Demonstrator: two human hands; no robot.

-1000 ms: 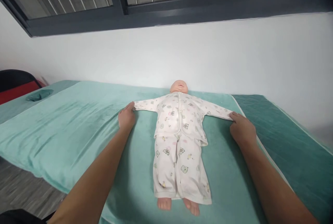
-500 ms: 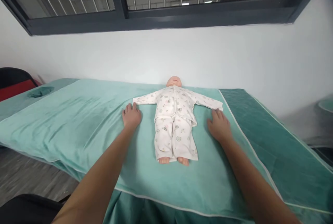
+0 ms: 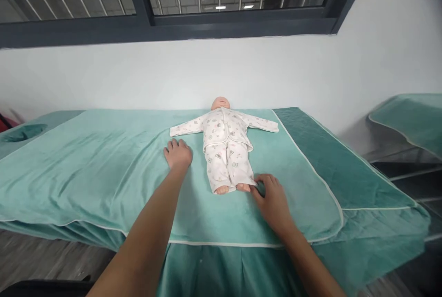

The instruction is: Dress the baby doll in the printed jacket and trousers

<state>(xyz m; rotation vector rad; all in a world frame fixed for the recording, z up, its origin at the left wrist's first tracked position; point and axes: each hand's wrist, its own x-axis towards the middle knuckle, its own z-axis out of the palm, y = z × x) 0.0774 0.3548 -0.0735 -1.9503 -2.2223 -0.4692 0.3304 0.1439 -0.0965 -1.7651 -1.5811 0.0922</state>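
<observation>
The right hand [image 3: 272,200] lies on the light green velvety blanket [image 3: 103,168] with its fingertips touching the doll's nearer bare foot; its grip is loosely curled, pinching nothing that can be made out. A second ago this hand was at the far cuff of the outstretched sleeve, so it has come down from the arm to the feet. The left hand [image 3: 178,154] has stayed flat, fingers spread, on the blanket just below the other sleeve, no longer touching its cuff. Between the hands, the small baby doll in white printed cotton pyjamas [image 3: 226,145] lies face up, arms out to both sides, head toward the white wall [image 3: 207,71]. It looks smaller than before, since the view has drawn back. The blanket covers a bed with a darker green cover [image 3: 345,159], and a second bed with a green cover [image 3: 410,119] stands at the right. A dark-framed window [image 3: 165,20] runs above.
</observation>
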